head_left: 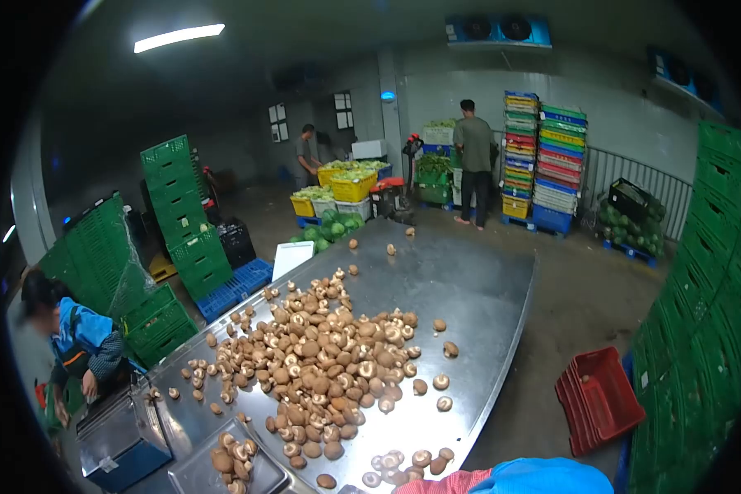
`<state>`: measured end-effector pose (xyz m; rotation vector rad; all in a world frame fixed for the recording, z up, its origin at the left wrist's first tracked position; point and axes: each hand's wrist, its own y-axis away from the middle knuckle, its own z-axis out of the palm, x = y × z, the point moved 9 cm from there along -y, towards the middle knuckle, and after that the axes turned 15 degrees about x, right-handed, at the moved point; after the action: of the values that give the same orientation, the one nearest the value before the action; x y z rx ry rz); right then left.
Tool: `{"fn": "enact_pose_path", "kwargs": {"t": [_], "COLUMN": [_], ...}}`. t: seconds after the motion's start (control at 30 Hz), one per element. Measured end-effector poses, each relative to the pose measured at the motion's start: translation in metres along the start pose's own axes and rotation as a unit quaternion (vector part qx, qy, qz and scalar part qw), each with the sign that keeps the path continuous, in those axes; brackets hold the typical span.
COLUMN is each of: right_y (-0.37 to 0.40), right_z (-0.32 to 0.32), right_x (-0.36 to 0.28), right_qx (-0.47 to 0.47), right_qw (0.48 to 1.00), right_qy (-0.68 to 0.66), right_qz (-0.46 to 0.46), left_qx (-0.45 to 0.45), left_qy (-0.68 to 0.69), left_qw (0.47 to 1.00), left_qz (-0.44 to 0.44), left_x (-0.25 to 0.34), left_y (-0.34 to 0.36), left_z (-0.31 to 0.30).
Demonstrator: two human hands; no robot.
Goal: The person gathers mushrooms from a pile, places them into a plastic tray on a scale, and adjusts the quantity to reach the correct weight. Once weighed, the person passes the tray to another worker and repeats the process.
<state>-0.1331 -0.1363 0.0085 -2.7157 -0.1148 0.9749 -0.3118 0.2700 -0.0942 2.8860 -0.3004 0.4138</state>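
Neither my left hand nor my right hand can be made out. A red-checked sleeve (446, 483) with blue cloth (543, 477) enters at the bottom edge; its hand does not show. Nearest to its cuff are a few mushrooms (421, 458) at the front of the metal table (477, 296), some of them blurred. A big heap of brown mushrooms (313, 354) spreads over the middle of the table, with single ones scattered around it. Left of the sleeve, a metal tray (191, 473) holds several mushrooms (232, 461).
At the left, a person in blue (90, 329) stands by a metal box (119, 436). Green crates (177, 206) rise behind; more green crates (708, 305) and red crates (601, 399) are at the right. Two people (473, 148) (305, 156) stand farther back among vegetable crates (351, 188).
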Motion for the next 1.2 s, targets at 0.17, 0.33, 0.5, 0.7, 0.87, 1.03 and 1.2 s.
{"fn": "enact_pose_path", "kwargs": {"t": [0.17, 0.33, 0.5, 0.7, 0.87, 1.03, 1.2], "right_y": [0.007, 0.017, 0.025, 0.031, 0.028, 0.014, -0.009], "right_z": [0.016, 0.034, 0.045, 0.057, 0.063, 0.024, 0.014], "right_x": [0.001, -0.003, -0.004, -0.008, -0.012, -0.039, -0.048], "right_qx": [0.000, 0.007, 0.004, -0.008, -0.015, -0.045, -0.070], "right_qw": [0.999, 0.995, 0.990, 0.985, 0.980, 0.987, 0.995], "right_qy": [-0.020, -0.044, -0.058, -0.070, -0.083, -0.079, -0.063], "right_qz": [-0.036, -0.089, -0.127, -0.155, -0.180, -0.134, -0.020], "left_qx": [-0.040, -0.063, 0.042, -0.072, -0.111, -0.090, -0.001], "left_qy": [0.195, 0.352, 0.378, 0.662, 0.663, 0.750, 0.759], "left_qw": [0.976, 0.923, 0.924, 0.727, 0.737, 0.655, 0.647], "left_qz": [-0.090, -0.143, 0.032, -0.170, -0.071, -0.025, -0.081], "left_x": [-0.042, -0.078, -0.007, 0.019, 0.034, 0.048, 0.013], "left_y": [-0.038, -0.061, 0.015, 0.073, 0.073, 0.064, -0.009], "left_z": [0.033, 0.060, -0.025, -0.047, -0.071, -0.130, -0.164]}}
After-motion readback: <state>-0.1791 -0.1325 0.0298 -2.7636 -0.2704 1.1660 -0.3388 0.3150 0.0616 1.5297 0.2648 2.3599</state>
